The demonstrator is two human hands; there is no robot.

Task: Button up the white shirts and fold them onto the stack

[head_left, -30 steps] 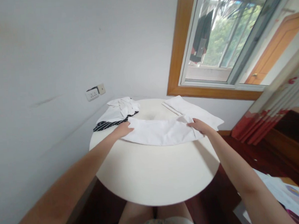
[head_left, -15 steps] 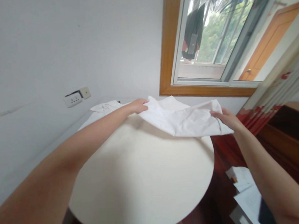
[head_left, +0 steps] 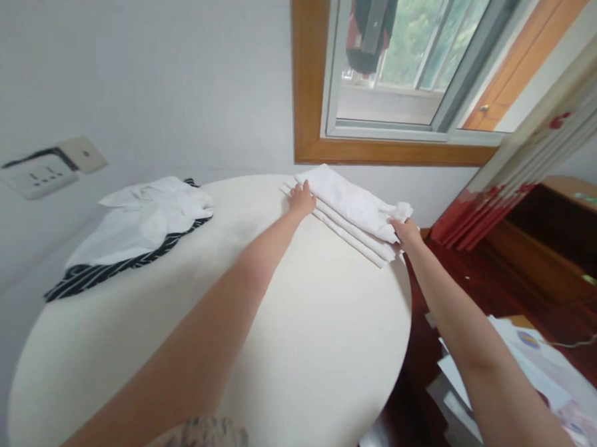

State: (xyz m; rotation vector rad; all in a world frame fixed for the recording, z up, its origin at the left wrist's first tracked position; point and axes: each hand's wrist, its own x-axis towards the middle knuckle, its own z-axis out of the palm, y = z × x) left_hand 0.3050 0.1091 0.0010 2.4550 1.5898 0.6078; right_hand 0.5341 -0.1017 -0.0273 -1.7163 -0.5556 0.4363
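Observation:
At the far right of the round table (head_left: 313, 316), a folded white cloth (head_left: 342, 194) lies on a stack of folded white fabric (head_left: 352, 242). My left hand (head_left: 302, 200) is at the left end of the cloth, its fingers closed on the edge. My right hand (head_left: 406, 232) pinches the bunched right corner of the same cloth, close to the table's rim. The layers under the cloth look flat and neatly lined up. Parts of my fingertips are hidden by the fabric.
A crumpled white garment (head_left: 148, 215) lies over black-and-white striped fabric (head_left: 125, 262) on the table's left, near the wall socket (head_left: 40, 175). A wood-framed window (head_left: 303, 76) is behind. Papers (head_left: 515, 352) lie low at the right, near a wooden cabinet (head_left: 545, 257).
The white cloth, held stretched above the table before, has come down onto the stack. Both hands moved with it. The view has turned, showing more of the left side.

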